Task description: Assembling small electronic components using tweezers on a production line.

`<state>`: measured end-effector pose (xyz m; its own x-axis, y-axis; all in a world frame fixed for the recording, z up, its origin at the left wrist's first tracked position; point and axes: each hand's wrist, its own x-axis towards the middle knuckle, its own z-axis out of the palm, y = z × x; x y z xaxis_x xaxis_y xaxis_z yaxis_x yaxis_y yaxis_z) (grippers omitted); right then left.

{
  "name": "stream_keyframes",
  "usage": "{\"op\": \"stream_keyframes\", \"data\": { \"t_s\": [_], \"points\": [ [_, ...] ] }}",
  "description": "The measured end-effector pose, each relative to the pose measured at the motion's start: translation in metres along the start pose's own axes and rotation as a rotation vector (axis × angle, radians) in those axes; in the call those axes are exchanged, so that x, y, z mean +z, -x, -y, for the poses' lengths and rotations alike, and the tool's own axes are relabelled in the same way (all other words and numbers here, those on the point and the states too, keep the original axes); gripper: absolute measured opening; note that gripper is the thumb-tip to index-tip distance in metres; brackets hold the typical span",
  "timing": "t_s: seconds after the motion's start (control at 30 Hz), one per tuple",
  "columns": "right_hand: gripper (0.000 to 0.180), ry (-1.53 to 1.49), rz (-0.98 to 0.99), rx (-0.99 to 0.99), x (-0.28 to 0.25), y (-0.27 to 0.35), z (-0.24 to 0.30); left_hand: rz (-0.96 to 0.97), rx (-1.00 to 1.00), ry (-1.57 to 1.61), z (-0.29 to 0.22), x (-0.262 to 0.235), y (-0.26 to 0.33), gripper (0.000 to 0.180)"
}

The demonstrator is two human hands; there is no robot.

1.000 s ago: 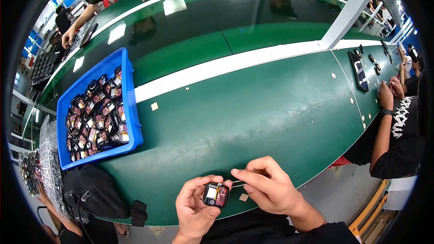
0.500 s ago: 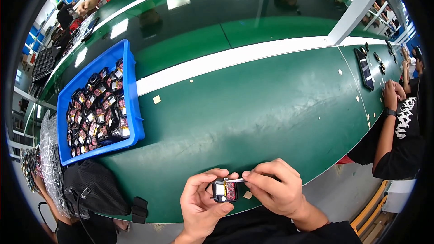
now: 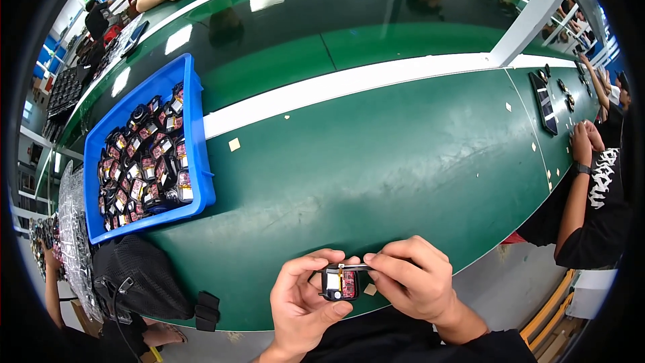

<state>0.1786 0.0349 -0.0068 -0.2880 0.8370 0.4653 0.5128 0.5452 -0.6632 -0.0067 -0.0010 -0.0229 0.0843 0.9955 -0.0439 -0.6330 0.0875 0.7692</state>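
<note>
My left hand [image 3: 295,306] is closed around a small open black watch-like case [image 3: 340,291], thumb at its lower edge and fingers round its far side. Inside the case show a red circuit board, a silver-white block and a strip of yellow tape. Pinched in my right hand [image 3: 420,282] is a thin pair of tweezers [image 3: 356,267], which points left. Its tip lies at the case's upper edge; whether it grips anything there is too small to tell. Beyond, to the left, a blue bin [image 3: 200,121] holds many similar open cases [image 3: 138,188].
A black mesh bag [image 3: 138,275] and a black strap [image 3: 207,311] lie at the table's near left edge. Small tan pieces [image 3: 234,144] are scattered on the green table [image 3: 349,161]. Co-workers' hands [image 3: 583,140] are at the right and across the table. A grey post [image 3: 531,17] rises far right.
The case and both my hands have shifted slightly right, and the tweezers still rest at its upper edge. Across the table, a co-worker's hands have moved closer together.
</note>
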Motion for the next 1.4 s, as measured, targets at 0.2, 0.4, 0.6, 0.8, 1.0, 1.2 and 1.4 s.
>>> {"op": "stream_keyframes", "data": {
  "t_s": [0.2,0.4,0.6,0.8,1.0,1.2,1.4],
  "points": [
    [0.036,-0.012,0.017,-0.011,0.0005,0.0004,-0.0024,0.005,-0.01,0.008,-0.0009,-0.0003,-0.0013,0.057],
    [0.033,-0.069,0.043,-0.009,-0.0008,-0.0005,-0.0051,0.012,-0.012,0.019,-0.0007,-0.0004,-0.0012,0.057],
    [0.032,-0.087,0.043,-0.018,0.0,-0.0024,-0.0052,0.01,-0.023,0.031,-0.0011,-0.0004,-0.0021,0.057],
    [0.034,-0.025,0.03,-0.003,-0.0001,-0.0025,-0.0037,0.001,-0.033,0.014,-0.0014,-0.002,-0.0029,0.057],
    [0.033,-0.011,0.03,-0.016,0.0004,-0.0021,-0.0024,-0.01,-0.024,0.002,-0.0023,0.0005,-0.0003,0.057],
    [0.031,0.005,0.031,-0.001,0.0002,-0.0019,0.0001,-0.011,0.024,-0.008,-0.0005,0.0032,0.0006,0.057],
    [0.029,0.001,0.036,0.017,0.0001,-0.0036,0.0016,-0.001,0.071,-0.066,0.0017,0.0024,0.0006,0.058]
  ]
}}
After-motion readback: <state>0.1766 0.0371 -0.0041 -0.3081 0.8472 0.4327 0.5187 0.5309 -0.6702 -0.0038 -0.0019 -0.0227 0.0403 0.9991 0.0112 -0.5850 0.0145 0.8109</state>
